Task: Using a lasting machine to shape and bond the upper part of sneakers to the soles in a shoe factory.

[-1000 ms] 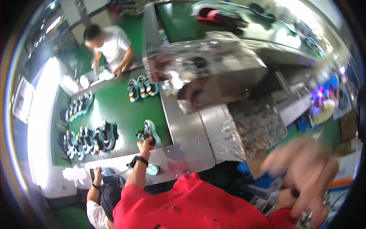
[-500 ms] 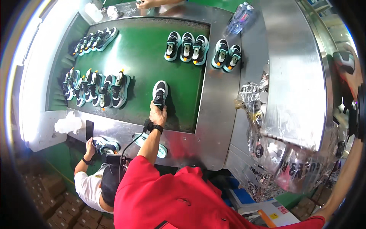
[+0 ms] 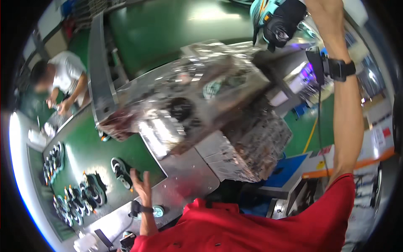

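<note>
The person in the red shirt has the right arm stretched far up and away, and at its end a teal, black and white sports shoe with a padded dark collar [image 3: 277,19] is lifted high against the upper edge of the view. The right hand is out of sight behind the shoe, so I cannot tell how the fingers close on it; only the forearm and a black wristband with a small box and cable [image 3: 336,69] show below the shoe.

Under that raised shoe sits a crinkled, silvery foil-wrapped machine housing [image 3: 201,105], shiny and creased, with a flat brushed-metal table edge [image 3: 184,180] running down from it.

The left hand [image 3: 142,185] hovers low over the metal edge, fingers spread and slack, holding nothing. It wears a black wrist strap [image 3: 140,208]. Just beside its fingertips, on the green felt-like belt [image 3: 84,155], lies a single black and white sneaker [image 3: 121,172], sole side down. Further out from the hand stand rows of small dark shoes with white and teal trim [image 3: 75,201], packed closely side by side.

Well beyond, a person in a white shirt [image 3: 67,80] bends over the far end of the belt.
</note>
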Available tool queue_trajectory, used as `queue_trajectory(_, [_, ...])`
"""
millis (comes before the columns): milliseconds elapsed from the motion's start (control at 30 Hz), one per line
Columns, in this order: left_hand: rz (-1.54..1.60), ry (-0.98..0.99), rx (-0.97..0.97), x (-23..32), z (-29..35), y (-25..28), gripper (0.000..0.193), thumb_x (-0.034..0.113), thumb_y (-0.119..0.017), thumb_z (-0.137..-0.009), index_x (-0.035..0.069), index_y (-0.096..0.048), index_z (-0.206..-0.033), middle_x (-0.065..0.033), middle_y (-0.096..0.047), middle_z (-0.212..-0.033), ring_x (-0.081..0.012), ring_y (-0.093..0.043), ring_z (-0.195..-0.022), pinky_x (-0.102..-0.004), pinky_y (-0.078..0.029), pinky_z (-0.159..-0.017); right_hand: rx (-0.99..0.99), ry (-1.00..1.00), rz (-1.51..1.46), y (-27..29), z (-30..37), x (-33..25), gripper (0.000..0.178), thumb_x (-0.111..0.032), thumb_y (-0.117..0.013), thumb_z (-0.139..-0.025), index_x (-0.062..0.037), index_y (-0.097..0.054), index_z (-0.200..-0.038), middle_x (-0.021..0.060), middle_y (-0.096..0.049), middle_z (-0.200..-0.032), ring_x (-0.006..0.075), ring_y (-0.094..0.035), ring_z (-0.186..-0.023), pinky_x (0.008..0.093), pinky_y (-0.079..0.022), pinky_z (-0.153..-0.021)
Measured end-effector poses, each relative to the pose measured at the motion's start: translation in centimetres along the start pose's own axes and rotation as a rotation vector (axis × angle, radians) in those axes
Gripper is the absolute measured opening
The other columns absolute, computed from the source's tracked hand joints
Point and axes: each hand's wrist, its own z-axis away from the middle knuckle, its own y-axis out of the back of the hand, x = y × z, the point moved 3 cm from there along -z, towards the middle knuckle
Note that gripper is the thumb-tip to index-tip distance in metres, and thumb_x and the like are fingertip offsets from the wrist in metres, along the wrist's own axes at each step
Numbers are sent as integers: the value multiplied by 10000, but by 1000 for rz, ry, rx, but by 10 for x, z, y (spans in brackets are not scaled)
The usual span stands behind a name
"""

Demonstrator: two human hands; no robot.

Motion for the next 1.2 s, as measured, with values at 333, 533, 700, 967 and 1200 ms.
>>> queue_trajectory(333, [1179, 96, -1579, 392, 172, -207, 846, 635, -480, -910, 19, -314, -1466, -125, -441, -1449, -246, -445, -1316, -445, -360, -1086, 221, -848, -461, 268, 208, -77, 282, -252, -618, -905, -4, -669, -1029, 50, -691, -902, 110, -653, -772, 254, -519, -705])
queue_trajectory(533, [1064, 474, -2041, 419, 332, -277, 623, 312, -633, -920, -20, -396, -1390, -131, -571, -1289, -231, -580, -1156, -372, -450, -1002, 415, -1338, 69, 391, 391, -147, 518, -392, -550, -938, -42, -493, -1316, 118, -626, -1149, 190, -623, -974, 346, -502, -812])
queue_trajectory(700, [827, 338, -2048, 415, 474, -294, 507, 159, -591, -933, -20, -424, -1376, -131, -587, -1257, -222, -605, -1105, -358, -484, -959, 955, -1176, -408, 451, 499, -290, 645, -448, -497, -967, -72, -313, -1458, 123, -569, -1260, 223, -586, -1108, 425, -495, -886])
queue_trajectory(967, [367, -244, -2469, 375, 722, -289, 664, 301, -567, -971, -36, -299, -1477, -186, -431, -1447, -234, -405, -1332, -333, -300, -1104, 1404, -1356, 713, 565, 617, -452, 627, -107, -770, -667, 12, -543, -1239, 95, -623, -1086, 175, -602, -945, 284, -488, -877])
queue_trajectory(1200, [-33, -815, -2234, 351, 913, -404, 758, 452, -683, -841, -46, -441, -1358, -201, -576, -1259, -268, -565, -1142, -351, -444, -959, 1483, -1243, 1151, 631, 635, -571, 571, -78, -697, -696, 8, -542, -1239, 79, -614, -1068, 146, -600, -919, 279, -487, -851])
